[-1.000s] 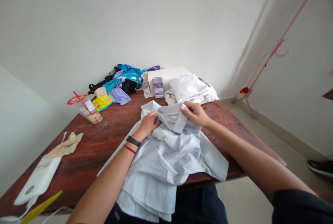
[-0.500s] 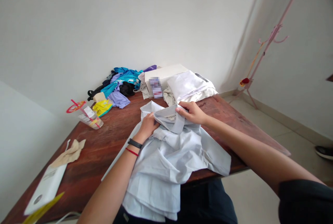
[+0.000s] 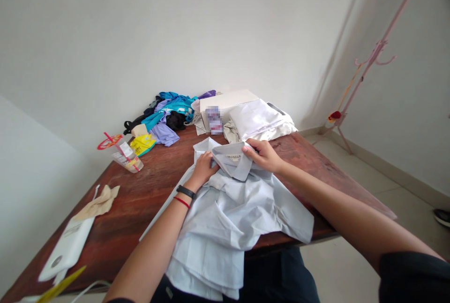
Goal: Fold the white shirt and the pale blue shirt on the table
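A pale grey-white collared shirt lies rumpled on the wooden table, its lower part hanging over the front edge. My left hand is closed on the left side of the collar, with its fingertips partly hidden by the cloth. The right side of the collar is pinched between thumb and fingers of my right hand. Between the hands the collar stands raised, and a label shows inside its neck. A sleeve spreads toward the table's right front edge.
Piled clothes, a white box and a white folded bundle sit at the back. Leftward are a plastic cup, a yellow packet, a white device and a beige cloth. A pink stand rises at right.
The whole view has shifted slightly, so things appear a little farther right. Both hands keep their hold on the collar, which has hardly changed shape.
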The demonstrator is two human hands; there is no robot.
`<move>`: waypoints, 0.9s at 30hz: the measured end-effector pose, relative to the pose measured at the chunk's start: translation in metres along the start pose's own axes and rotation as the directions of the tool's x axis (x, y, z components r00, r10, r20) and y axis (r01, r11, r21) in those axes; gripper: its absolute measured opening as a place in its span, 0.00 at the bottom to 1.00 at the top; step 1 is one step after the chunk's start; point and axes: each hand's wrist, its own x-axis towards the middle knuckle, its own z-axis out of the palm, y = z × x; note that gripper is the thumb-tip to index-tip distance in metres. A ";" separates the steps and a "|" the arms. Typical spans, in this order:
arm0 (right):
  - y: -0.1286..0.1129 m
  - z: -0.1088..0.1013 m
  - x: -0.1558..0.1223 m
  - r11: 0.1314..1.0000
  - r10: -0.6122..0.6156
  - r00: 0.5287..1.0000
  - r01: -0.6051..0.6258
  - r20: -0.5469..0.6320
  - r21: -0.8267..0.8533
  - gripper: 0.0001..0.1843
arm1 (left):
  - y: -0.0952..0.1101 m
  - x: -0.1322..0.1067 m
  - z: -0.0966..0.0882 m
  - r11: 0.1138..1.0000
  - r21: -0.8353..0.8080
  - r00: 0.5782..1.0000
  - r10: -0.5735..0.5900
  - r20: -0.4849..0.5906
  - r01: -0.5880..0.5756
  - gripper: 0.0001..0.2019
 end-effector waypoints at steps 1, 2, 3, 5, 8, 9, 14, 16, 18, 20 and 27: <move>-0.001 0.000 0.000 1.000 -0.006 1.000 0.006 -0.011 -0.003 0.24 | -0.001 0.000 0.001 1.000 0.000 1.000 0.000 -0.016 0.000 0.13; -0.002 0.000 -0.001 1.000 -0.013 1.000 0.013 -0.017 -0.010 0.24 | -0.001 0.001 0.002 1.000 -0.001 1.000 -0.001 -0.030 0.001 0.11; -0.003 0.000 -0.001 1.000 -0.019 1.000 0.018 -0.020 -0.020 0.24 | -0.001 0.001 0.002 1.000 -0.001 0.999 -0.003 -0.045 0.003 0.09; -0.003 -0.001 -0.002 0.999 -0.026 0.999 0.025 -0.021 -0.037 0.23 | 0.000 0.003 -0.002 1.000 0.004 0.997 -0.012 -0.077 0.012 0.09; 0.000 -0.006 0.000 0.999 -0.016 0.998 0.014 -0.056 -0.039 0.23 | 0.005 0.008 -0.025 0.999 0.018 0.987 -0.023 -0.160 0.026 0.10; 0.001 -0.008 0.002 0.999 -0.008 0.997 0.006 -0.081 -0.033 0.23 | 0.007 0.010 -0.038 1.000 0.023 0.980 -0.014 -0.199 0.019 0.11; -0.003 -0.015 0.008 0.993 0.049 0.999 -0.050 0.007 0.105 0.24 | 0.031 0.005 -0.121 0.997 0.077 0.934 0.041 -0.354 -0.014 0.15; -0.011 -0.011 0.009 0.974 0.050 0.988 -0.080 0.144 0.211 0.25 | 0.048 -0.006 -0.155 0.994 0.105 0.928 0.033 -0.372 0.006 0.16; -0.022 -0.005 0.010 0.946 0.035 0.975 -0.103 0.221 0.306 0.27 | 0.068 -0.021 -0.186 0.992 0.128 0.918 0.034 -0.395 0.019 0.16; -0.035 -0.001 0.010 0.931 0.029 0.980 -0.098 0.195 0.353 0.26 | 0.090 -0.039 -0.213 0.990 0.141 0.932 0.040 -0.359 0.012 0.15; -0.078 -0.016 -0.015 0.969 0.003 0.962 0.064 -0.272 0.237 0.18 | 0.179 -0.106 -0.261 0.992 0.122 0.994 0.053 -0.097 -0.041 0.14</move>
